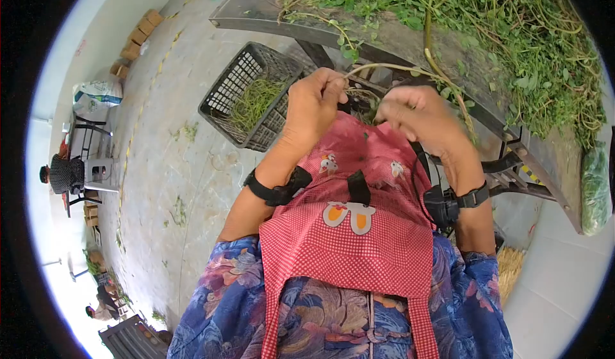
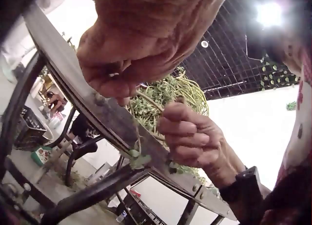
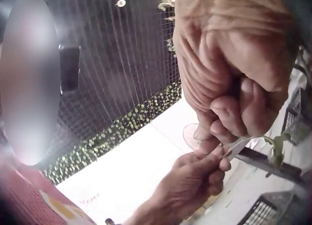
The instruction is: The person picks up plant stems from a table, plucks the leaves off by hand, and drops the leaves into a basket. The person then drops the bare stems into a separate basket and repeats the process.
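Observation:
Near the table edge, my left hand [image 1: 314,106] pinches a long, thin plant stem [image 1: 384,65] between thumb and fingertips. The stem arches rightward past my right hand [image 1: 423,119], which is slightly blurred in the head view. In the left wrist view the right hand's fingers [image 2: 187,139] curl round the stem close to the left fingertips. Small leaves [image 2: 140,159] dangle below the hands there. From the right wrist view, the left hand [image 3: 195,178] holds its end just under the curled right fingers. A big heap of leafy stems [image 1: 461,13] covers the table.
The dark table [image 1: 256,7] runs along the far side. Beyond my left hand, a black plastic crate [image 1: 272,119] on the floor holds green stems [image 1: 256,103]. A wrapped green bundle [image 1: 596,189] lies at the table's right end. Seated people [image 1: 67,173] and cardboard boxes [image 1: 138,37] are further left.

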Tool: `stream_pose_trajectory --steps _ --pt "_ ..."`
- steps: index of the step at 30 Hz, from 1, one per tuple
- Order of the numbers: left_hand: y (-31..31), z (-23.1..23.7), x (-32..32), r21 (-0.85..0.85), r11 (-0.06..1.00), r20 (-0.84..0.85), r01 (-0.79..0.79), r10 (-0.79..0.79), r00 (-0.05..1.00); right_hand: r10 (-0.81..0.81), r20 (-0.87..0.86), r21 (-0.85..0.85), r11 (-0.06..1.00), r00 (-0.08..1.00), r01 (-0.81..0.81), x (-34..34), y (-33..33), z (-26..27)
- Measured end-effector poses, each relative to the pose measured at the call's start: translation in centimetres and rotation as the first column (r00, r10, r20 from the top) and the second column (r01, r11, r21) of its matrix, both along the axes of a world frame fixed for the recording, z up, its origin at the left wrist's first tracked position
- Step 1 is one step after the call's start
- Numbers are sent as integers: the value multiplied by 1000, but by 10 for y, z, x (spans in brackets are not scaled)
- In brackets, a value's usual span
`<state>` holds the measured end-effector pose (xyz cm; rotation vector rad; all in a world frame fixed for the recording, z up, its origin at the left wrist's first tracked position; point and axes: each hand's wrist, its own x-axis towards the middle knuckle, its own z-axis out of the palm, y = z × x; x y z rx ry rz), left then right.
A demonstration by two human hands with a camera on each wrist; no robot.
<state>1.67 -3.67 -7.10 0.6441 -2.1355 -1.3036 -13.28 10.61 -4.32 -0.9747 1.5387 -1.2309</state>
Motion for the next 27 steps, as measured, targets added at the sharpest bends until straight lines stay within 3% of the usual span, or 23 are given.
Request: stream_pose_trajectory --steps 1,2,3,5,7,10,17,20,22,23,25,26,27 --pt "1 1 0 4 1000 0 2 -2 1000 -97 170 48 995 981 90 -3 4 2" --pt "2 2 0 135 990 -10 32 -31 999 -137 265 18 990 954 137 -11 6 3" --pt "2 4 1 260 964 -24 61 -57 998 -135 265 17 991 955 135 -14 7 2" --pt "4 6 2 315 944 -40 97 -89 995 -199 354 -43 973 914 228 -17 8 -3" --pt "5 9 1 367 920 -59 138 -126 990 -199 337 -51 972 920 229 -14 7 -8" --pt "4 11 3 443 885 -81 145 -122 989 -91 259 -5 995 962 95 -13 8 -20" --pt "4 13 -1 601 780 -125 176 -125 984 -55 365 31 998 930 47 -5 13 -25" --pt "5 13 -3 661 731 -137 172 -108 985 -35 254 57 998 967 21 -2 11 -25" --pt "4 11 -6 681 709 -161 181 -95 982 44 -87 -13 999 995 -45 10 10 -21" --pt "4 8 -8 678 711 -176 187 -89 980 49 -89 -14 999 995 -50 15 12 -16" --pt "1 5 -9 679 709 -186 188 -82 979 396 -180 19 916 900 -400 29 22 -6" --pt "-4 6 -11 668 727 -182 159 -47 982 387 -99 -161 903 917 -399 42 23 -7" --pt "-7 7 -13 657 742 -179 134 -19 984 381 -101 -160 906 919 -393 40 24 -5"
